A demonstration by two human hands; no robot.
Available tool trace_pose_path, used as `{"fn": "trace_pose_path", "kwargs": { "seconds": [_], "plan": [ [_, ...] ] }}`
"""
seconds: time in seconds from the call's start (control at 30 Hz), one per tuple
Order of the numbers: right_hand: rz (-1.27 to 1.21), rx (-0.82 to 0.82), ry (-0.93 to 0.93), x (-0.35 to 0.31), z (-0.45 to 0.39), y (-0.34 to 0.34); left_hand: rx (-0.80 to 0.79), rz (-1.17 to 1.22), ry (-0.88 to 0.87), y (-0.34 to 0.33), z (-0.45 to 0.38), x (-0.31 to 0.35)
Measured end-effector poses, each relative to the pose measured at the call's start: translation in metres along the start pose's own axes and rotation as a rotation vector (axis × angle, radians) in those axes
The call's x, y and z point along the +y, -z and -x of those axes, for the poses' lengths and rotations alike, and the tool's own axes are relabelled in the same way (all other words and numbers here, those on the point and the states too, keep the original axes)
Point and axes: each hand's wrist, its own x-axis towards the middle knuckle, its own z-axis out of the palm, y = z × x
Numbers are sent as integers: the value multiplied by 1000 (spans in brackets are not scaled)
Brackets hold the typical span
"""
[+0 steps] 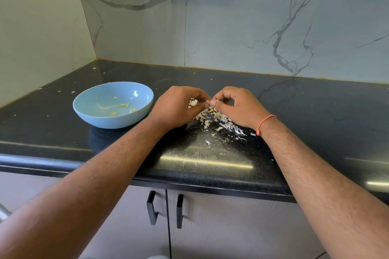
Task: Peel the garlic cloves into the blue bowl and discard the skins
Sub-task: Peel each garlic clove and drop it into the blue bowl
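Left hand [179, 107] and right hand [235, 105], fingers curled, pinch one garlic clove [207, 102] between them, just right of the blue bowl [84, 109]. Loose skins [223, 123] lie beneath the hands; peeled cloves [124, 105] rest inside the bowl.

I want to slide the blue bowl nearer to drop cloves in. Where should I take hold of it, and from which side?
Probably pinch the blue bowl at its near-right rim, the part closest to the left hand, coming from the right. The bowl sits upright and open, so the thin rim is free, and a few peeled cloves lie low, clear of the rim.
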Motion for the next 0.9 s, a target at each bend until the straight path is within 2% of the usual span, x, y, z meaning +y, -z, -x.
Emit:
{"fn": "trace_pose_path", "kwargs": {
  "seconds": [0.33, 0.47, 0.6, 0.9],
  "plan": [
    [5, 68, -61, -1, 0, 3, 12, 15, 72, 2, -2, 1],
    [-26, 34, -14, 1, 2, 4, 7, 19, 88, 3, -1, 0],
    [-7, 66, 28, 1, 2, 5, 7, 67, 98, 3, -1, 2],
    [-85, 74, 33, -3, 2, 5, 27, 116, 95, 3, 1, 4]
  ]
}}
